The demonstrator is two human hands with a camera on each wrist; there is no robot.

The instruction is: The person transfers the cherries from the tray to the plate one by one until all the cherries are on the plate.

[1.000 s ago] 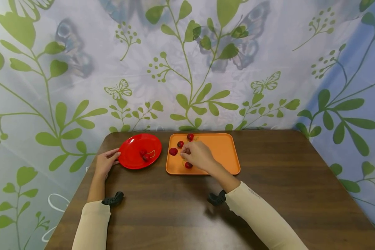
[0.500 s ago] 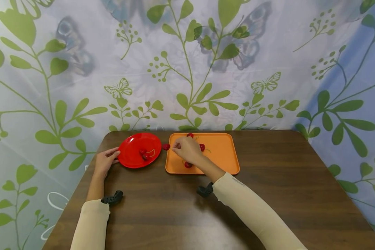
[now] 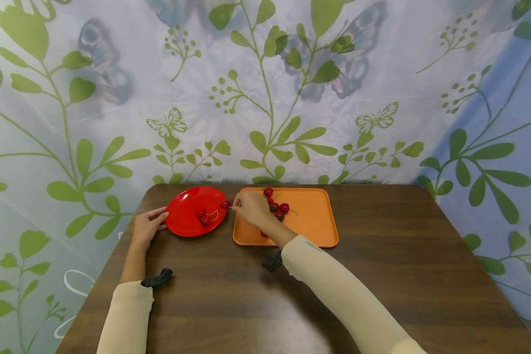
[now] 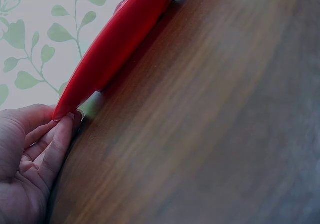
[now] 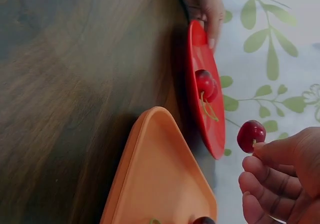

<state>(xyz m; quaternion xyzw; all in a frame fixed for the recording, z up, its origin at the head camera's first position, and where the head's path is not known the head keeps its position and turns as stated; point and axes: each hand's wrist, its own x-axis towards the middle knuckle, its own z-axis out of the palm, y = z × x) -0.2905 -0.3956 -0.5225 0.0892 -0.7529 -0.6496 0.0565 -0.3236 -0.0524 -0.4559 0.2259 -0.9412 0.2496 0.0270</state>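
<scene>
My left hand (image 3: pixel 147 227) pinches the left rim of a round red plate (image 3: pixel 183 211), thumb on top and fingers beneath, as the left wrist view shows. Two cherries (image 3: pixel 204 216) with green stems lie on that plate. By its stem, my right hand (image 3: pixel 251 206) pinches another cherry (image 5: pixel 251 136) between thumb and finger. This cherry hangs in the air over the plate's right rim in the head view. Several more cherries (image 3: pixel 284 208) lie on an orange rectangular tray (image 3: pixel 314 216); the right hand and forearm cover part of the tray's left side.
Plate and tray stand side by side near the far edge of a brown wooden table (image 3: pixel 394 255). Behind it hangs a cloth (image 3: pixel 230 98) printed with leaves and butterflies. A dark wrist camera (image 3: pixel 158 279) sits at the left wrist.
My right hand has lifted the cherry off the tray and carried it left to the plate's right rim. The left hand has kept its hold on the plate.
</scene>
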